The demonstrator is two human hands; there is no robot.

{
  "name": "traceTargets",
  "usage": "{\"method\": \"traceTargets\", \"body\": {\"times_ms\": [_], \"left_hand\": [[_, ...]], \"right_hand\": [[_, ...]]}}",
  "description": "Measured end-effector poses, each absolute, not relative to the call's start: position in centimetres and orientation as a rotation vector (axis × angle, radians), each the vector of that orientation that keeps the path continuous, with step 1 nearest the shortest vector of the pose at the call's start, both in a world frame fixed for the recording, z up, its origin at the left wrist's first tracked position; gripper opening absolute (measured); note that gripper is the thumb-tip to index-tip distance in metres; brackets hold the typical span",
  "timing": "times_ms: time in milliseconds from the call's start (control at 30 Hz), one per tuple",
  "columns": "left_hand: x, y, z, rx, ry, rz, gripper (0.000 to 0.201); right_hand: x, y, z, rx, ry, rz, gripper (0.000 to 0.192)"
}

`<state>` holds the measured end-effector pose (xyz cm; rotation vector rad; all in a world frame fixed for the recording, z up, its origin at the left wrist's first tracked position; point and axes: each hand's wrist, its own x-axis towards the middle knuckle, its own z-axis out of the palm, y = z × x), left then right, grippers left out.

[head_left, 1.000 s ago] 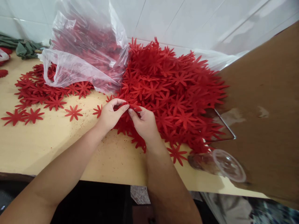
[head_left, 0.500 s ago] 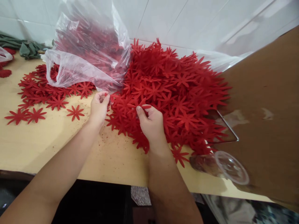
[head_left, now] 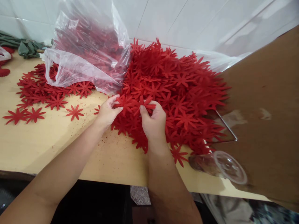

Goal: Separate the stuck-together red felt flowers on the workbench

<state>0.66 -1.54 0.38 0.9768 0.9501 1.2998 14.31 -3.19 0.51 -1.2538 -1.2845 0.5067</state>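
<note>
Pinching one red felt flower [head_left: 126, 102] at the heap's [head_left: 177, 90] seven o'clock edge, left hand [head_left: 106, 112], another flower [head_left: 146, 104] pinched by right hand [head_left: 154, 123], plastic bag [head_left: 86, 49] at eleven o'clock on surface [head_left: 58, 140].

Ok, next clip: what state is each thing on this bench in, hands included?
left hand: pinching a red flower cutout at the pile's near edge
right hand: closed on a cutout from the pile
pile of red cutouts: heaped loose on the table
plastic bag: open, partly filled with cutouts
clear cup: lying on its side
single cutouts: flat, scattered left
</note>
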Motion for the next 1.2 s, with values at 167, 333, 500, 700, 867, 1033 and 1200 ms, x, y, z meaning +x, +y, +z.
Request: {"method": "traceTargets", "body": {"times_ms": [167, 333, 500, 700, 867, 1033, 1200], "left_hand": [[0.7, -1.7, 0.6, 0.966, 0.910, 1.213, 0.039], [0.8, -1.9, 1.2, 0.934, 0.893, 1.244, 0.022], [1.0, -1.8, 1.1, 0.956, 1.022, 1.229, 0.006], [1.2, -1.8, 0.0, 1.303, 1.183, 1.265, 0.012], [1.0, -1.6, -0.8, 1.614, 1.239, 1.374, 0.031], [0.7, -1.5, -0.8, 1.648, 1.316, 1.441, 0.038], [0.6, -1.6, -0.4, 1.617, 1.280, 1.480, 0.030]], "right_hand": [[14.4, -3.6, 0.8, -1.343, -1.275, 0.487, 0.029], [14.4, -3.7, 1.1, -1.402, -1.245, 0.425, 0.039], [14.5, -3.1, 0.8, -1.214, -1.192, 0.491, 0.022], [14.7, -3.7, 1.1, -1.385, -1.165, 0.449, 0.047], [14.7, -3.4, 1.1, -1.317, -1.092, 0.488, 0.045], [14.7, -2.9, 0.5, -1.185, -1.215, 0.584, 0.030], [14.8, -3.1, 0.3, -1.294, -1.184, 0.647, 0.029]]}}
